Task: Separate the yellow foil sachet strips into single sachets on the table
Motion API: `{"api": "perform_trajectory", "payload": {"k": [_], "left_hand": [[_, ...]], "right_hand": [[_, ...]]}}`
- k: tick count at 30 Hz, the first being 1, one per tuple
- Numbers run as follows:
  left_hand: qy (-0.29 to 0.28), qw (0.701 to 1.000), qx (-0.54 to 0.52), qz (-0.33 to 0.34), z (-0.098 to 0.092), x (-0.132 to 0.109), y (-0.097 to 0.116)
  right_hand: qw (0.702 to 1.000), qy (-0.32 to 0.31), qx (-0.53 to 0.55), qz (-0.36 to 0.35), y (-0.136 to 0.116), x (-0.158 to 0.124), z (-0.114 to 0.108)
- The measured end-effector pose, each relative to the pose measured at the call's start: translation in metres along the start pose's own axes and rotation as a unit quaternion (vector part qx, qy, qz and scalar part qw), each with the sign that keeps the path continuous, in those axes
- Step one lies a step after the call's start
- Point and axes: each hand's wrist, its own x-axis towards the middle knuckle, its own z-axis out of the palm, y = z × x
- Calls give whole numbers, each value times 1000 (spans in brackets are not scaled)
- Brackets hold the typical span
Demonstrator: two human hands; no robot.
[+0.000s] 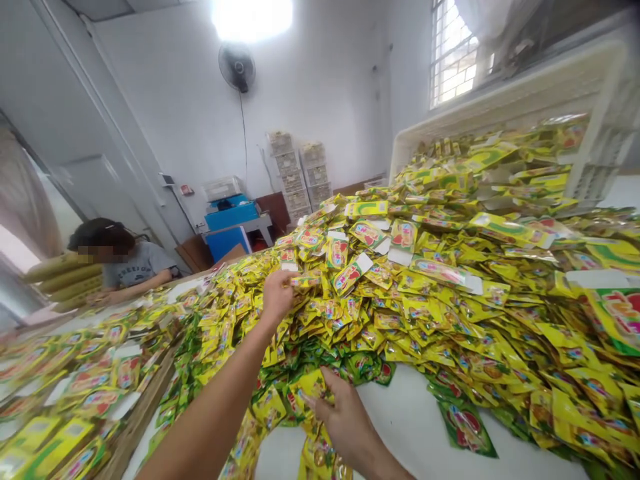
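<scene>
My left hand (279,295) reaches into the big heap of packets, its fingers closed on the end of a small yellow carton (306,282). Lower down, my right hand (347,419) is closed on a yellow sachet (309,387), thumb over its face. Around my right hand lie green sachets (357,365) and more yellow ones. Several printed cartons with white flaps, such as a yellow carton (350,273), rest on top of the heap just beyond my left hand.
A white plastic crate (595,143) lies tipped at the right, packets spilling out. A wooden strip (143,413) divides the white table (400,417); flat cartons (95,380) lie left of it. Another person (137,263) sits at the far left. A fan (237,67) hangs on the wall.
</scene>
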Motion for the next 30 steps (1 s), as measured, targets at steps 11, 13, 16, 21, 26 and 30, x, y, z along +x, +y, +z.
{"api": "perform_trajectory", "payload": {"k": [11, 13, 16, 21, 26, 30], "left_hand": [[-98, 925, -352, -106, -37, -201, -67], [-78, 867, -445, -212, -34, -218, -58], [-43, 815, -470, -336, -27, -236, -45], [-128, 821, -433, -350, -18, -251, -36], [-108, 816, -462, -329, -15, -251, -39], [-61, 835, -456, -302, -19, -250, -44]], "right_hand": [[992, -129, 10, -14, 6, 5, -6], [993, -119, -20, -1, 11, 4, 2], [993, -101, -51, 14, 17, 2, 12], [999, -33, -26, 15, 21, 6, 11], [997, -22, -72, -11, 16, 10, 3], [989, -111, -95, 19, 13, 11, -9]]}}
